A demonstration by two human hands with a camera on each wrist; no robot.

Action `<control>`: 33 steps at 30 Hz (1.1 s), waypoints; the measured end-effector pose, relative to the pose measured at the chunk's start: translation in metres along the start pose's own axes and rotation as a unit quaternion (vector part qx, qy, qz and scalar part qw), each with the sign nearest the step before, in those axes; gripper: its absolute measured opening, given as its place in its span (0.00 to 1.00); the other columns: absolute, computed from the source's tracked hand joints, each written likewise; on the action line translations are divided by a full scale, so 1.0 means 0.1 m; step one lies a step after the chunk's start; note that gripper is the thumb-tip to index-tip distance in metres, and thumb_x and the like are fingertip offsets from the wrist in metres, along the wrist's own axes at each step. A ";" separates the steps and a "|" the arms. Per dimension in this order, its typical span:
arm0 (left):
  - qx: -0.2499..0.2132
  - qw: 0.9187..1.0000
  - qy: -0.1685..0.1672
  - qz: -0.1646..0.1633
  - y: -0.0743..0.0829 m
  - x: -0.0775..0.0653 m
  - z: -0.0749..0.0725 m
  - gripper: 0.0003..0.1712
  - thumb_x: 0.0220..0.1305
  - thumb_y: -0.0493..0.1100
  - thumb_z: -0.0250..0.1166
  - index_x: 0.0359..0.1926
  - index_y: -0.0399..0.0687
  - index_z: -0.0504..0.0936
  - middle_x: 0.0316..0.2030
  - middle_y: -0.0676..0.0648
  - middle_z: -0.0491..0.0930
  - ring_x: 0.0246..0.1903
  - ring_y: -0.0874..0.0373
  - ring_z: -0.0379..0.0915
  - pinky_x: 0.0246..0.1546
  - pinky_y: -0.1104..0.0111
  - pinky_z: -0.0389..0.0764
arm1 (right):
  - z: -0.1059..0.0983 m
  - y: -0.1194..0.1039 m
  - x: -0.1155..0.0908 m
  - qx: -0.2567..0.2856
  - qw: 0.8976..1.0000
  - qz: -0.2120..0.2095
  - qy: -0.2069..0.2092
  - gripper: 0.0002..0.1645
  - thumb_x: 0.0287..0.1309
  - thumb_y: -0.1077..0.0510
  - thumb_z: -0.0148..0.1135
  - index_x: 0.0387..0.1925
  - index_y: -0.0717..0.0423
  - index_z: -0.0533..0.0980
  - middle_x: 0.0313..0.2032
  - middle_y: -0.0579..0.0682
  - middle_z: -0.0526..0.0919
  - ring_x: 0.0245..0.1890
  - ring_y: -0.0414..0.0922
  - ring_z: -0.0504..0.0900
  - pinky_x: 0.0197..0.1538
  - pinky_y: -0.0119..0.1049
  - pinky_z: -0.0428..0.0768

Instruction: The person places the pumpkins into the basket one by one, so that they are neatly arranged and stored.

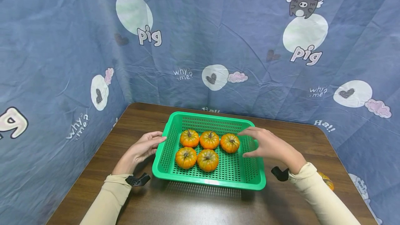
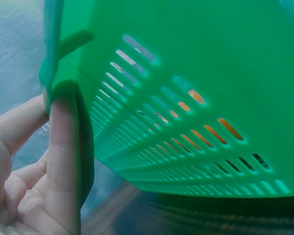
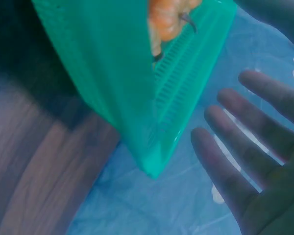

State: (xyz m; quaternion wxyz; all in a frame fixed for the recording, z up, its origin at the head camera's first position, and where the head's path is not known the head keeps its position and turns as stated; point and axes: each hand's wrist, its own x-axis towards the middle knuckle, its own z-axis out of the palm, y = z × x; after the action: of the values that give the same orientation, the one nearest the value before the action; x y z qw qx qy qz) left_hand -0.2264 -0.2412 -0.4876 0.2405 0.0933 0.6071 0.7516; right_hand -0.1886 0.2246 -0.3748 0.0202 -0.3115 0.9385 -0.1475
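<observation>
A green plastic basket with slotted walls stands on the table, several small orange pumpkins grouped in its left and middle part. At its left end, my left hand grips the rim between thumb and fingers. The left wrist view shows these fingers up against the rim and outer wall. Over the right end hovers my right hand, thumb and fingers spread, holding nothing. In the right wrist view its fingers are extended and apart from the basket wall.
Another orange pumpkin lies on the table to the right, partly hidden by my right forearm. The brown wooden table borders a blue printed cloth hanging behind and at both sides. A black strap device sits on each wrist.
</observation>
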 end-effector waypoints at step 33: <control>-0.005 1.000 0.003 -0.003 0.02 -0.01 0.02 0.09 0.80 0.38 0.55 0.56 0.43 0.74 0.41 0.52 0.86 0.38 0.64 0.87 0.38 0.72 0.91 | 0.14 0.68 -0.96 0.010 0.990 0.067 0.126 0.41 0.43 0.45 0.86 0.58 0.53 0.81 0.52 0.54 0.87 0.49 0.57 0.86 0.46 0.45 0.88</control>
State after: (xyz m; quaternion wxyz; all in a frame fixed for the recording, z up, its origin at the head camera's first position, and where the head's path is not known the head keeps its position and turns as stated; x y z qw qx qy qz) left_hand -0.2249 -0.2404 -0.4851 0.2411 0.0883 0.6045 0.7541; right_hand -0.1494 0.3296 -0.4130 -0.0855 -0.2267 0.9507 -0.1934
